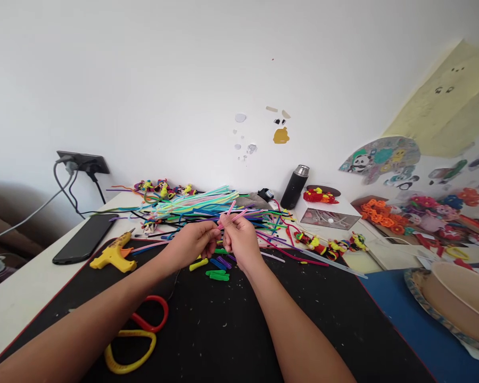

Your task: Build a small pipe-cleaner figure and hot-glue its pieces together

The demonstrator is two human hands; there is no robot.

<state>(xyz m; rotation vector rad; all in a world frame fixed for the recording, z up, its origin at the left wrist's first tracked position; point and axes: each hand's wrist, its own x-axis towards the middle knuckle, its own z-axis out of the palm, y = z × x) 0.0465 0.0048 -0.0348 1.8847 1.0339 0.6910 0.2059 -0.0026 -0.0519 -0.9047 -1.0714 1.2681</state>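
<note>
Both my hands meet over the black mat (231, 330) near its far edge. My left hand (197, 240) and my right hand (239, 239) are both pinched on a pink pipe cleaner (233, 214) that sticks up and away between them. Just below the hands lie short folded pipe cleaner pieces (217, 268) in green, yellow, blue and purple. Behind the hands spreads a big heap of long coloured pipe cleaners (199, 205).
A yellow glue gun (114, 255) and a black phone (85, 238) lie at the left. Red and yellow scissors (138, 335) lie under my left forearm. A black flask (294, 187), finished pipe cleaner figures (329, 246) and a woven hat (459, 303) are at the right.
</note>
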